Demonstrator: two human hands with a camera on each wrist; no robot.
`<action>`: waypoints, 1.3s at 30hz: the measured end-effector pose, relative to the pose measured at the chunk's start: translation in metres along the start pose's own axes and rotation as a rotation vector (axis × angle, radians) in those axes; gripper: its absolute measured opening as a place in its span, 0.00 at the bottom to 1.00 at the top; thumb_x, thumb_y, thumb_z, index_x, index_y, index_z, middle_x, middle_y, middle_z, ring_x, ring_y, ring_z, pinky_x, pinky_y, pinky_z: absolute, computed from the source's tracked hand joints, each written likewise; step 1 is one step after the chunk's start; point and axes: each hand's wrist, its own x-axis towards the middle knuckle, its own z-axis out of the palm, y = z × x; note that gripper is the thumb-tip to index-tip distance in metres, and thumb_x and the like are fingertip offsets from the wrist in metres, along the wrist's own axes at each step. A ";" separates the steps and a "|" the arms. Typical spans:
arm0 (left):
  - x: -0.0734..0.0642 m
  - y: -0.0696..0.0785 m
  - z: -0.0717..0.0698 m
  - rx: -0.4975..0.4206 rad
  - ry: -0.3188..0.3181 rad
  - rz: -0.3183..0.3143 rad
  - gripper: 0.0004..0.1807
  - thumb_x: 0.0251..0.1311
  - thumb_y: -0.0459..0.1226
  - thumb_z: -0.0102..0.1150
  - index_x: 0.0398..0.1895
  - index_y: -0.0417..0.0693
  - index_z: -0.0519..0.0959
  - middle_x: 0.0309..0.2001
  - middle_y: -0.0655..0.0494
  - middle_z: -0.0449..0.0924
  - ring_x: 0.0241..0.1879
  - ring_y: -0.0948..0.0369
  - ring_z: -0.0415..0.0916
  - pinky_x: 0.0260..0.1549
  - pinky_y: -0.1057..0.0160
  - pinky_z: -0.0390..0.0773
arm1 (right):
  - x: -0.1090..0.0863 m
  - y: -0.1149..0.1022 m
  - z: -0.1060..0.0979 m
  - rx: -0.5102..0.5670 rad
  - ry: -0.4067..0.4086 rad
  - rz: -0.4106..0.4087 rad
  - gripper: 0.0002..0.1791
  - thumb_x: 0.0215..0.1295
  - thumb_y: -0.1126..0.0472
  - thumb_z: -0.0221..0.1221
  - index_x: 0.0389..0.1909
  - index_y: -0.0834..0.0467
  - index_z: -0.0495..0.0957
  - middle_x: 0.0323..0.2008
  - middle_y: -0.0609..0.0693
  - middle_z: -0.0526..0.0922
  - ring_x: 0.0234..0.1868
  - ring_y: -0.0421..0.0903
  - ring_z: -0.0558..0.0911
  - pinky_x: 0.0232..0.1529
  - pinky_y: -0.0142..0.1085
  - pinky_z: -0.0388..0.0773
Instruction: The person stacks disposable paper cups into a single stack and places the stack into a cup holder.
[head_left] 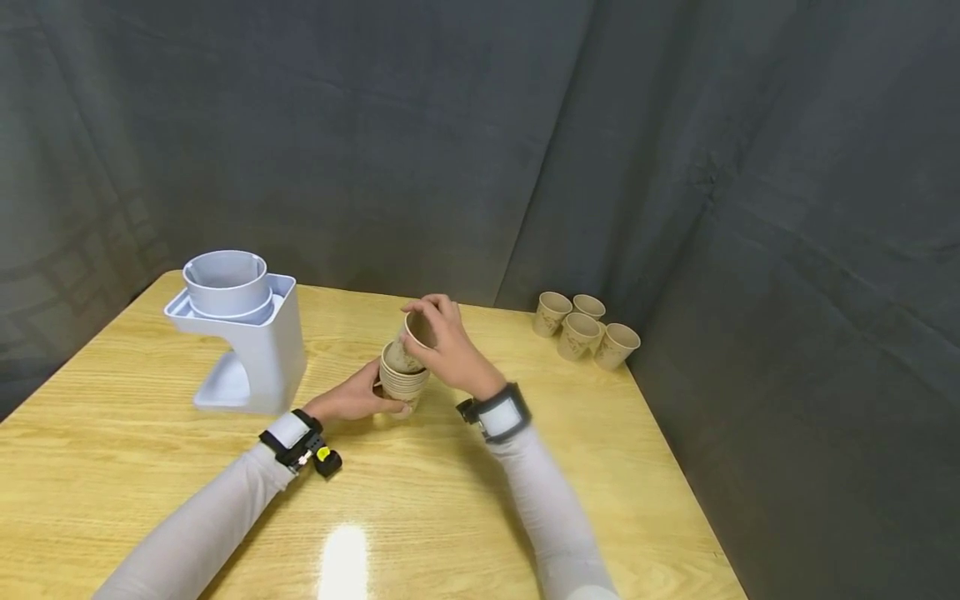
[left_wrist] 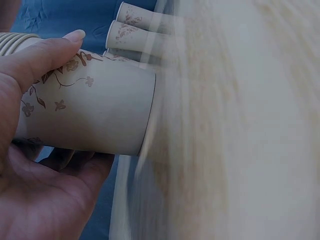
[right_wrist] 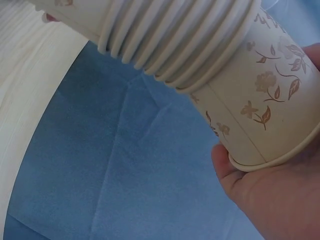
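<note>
My left hand (head_left: pixel 363 395) grips a stack of nested paper cups (head_left: pixel 403 382) low around its side; in the left wrist view the lowest cup (left_wrist: pixel 100 105) shows a brown flower print. Above it my right hand (head_left: pixel 450 346) holds the top paper cup (head_left: pixel 408 354) near its rim, fingers over the far side and thumb in front. In the right wrist view that top cup (right_wrist: pixel 272 95) sits partly raised out of the stack, tilted, its lower part still inside the stacked rims (right_wrist: pixel 180 45).
A white stand (head_left: pixel 273 358) with a round white holder (head_left: pixel 227 283) on top stands at the left of the wooden table (head_left: pixel 405 517). Several paper cups (head_left: pixel 579 333) stand grouped at the back right, by the dark curtain (head_left: pixel 720 275).
</note>
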 end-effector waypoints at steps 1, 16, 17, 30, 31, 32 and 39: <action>0.000 0.000 0.000 0.002 -0.002 0.000 0.46 0.59 0.39 0.73 0.76 0.45 0.55 0.67 0.41 0.68 0.69 0.42 0.64 0.68 0.39 0.65 | 0.000 0.000 0.001 -0.003 -0.005 -0.006 0.25 0.74 0.52 0.57 0.67 0.56 0.70 0.63 0.55 0.63 0.66 0.53 0.60 0.66 0.54 0.67; 0.000 -0.001 0.001 0.002 -0.006 0.013 0.45 0.59 0.38 0.73 0.74 0.44 0.57 0.64 0.42 0.71 0.66 0.45 0.68 0.66 0.42 0.67 | 0.000 -0.006 0.010 -0.070 -0.052 -0.028 0.23 0.72 0.51 0.61 0.64 0.54 0.71 0.61 0.52 0.67 0.67 0.51 0.60 0.66 0.50 0.68; 0.000 -0.001 0.001 -0.001 -0.007 0.014 0.44 0.59 0.38 0.73 0.74 0.44 0.57 0.64 0.42 0.71 0.65 0.45 0.69 0.66 0.43 0.67 | 0.001 -0.006 0.011 -0.073 -0.057 -0.027 0.23 0.72 0.51 0.61 0.63 0.54 0.71 0.62 0.52 0.67 0.67 0.51 0.60 0.66 0.51 0.67; -0.002 0.002 0.001 0.008 -0.006 0.016 0.41 0.61 0.38 0.71 0.73 0.42 0.59 0.68 0.40 0.66 0.67 0.43 0.66 0.63 0.45 0.71 | 0.002 -0.002 0.028 -0.165 -0.170 -0.008 0.23 0.72 0.50 0.59 0.63 0.55 0.72 0.61 0.53 0.68 0.63 0.51 0.64 0.64 0.47 0.66; -0.002 0.002 0.001 0.009 -0.005 0.010 0.41 0.61 0.38 0.71 0.72 0.42 0.60 0.69 0.40 0.65 0.68 0.43 0.65 0.63 0.45 0.72 | 0.002 -0.002 0.029 -0.173 -0.183 -0.001 0.22 0.72 0.50 0.59 0.63 0.55 0.72 0.61 0.53 0.69 0.63 0.51 0.64 0.64 0.47 0.65; -0.002 0.002 0.001 0.005 -0.005 0.006 0.40 0.61 0.38 0.72 0.72 0.43 0.60 0.71 0.40 0.63 0.69 0.42 0.63 0.63 0.45 0.73 | 0.002 -0.002 0.030 -0.181 -0.195 0.006 0.22 0.73 0.50 0.58 0.62 0.54 0.72 0.61 0.53 0.69 0.62 0.51 0.64 0.64 0.46 0.65; -0.001 0.002 0.003 -0.035 -0.020 0.025 0.38 0.60 0.35 0.71 0.71 0.45 0.63 0.68 0.42 0.66 0.65 0.45 0.68 0.59 0.49 0.76 | 0.002 0.000 0.031 -0.174 -0.205 0.021 0.22 0.72 0.49 0.59 0.62 0.53 0.73 0.59 0.52 0.70 0.60 0.50 0.65 0.62 0.44 0.65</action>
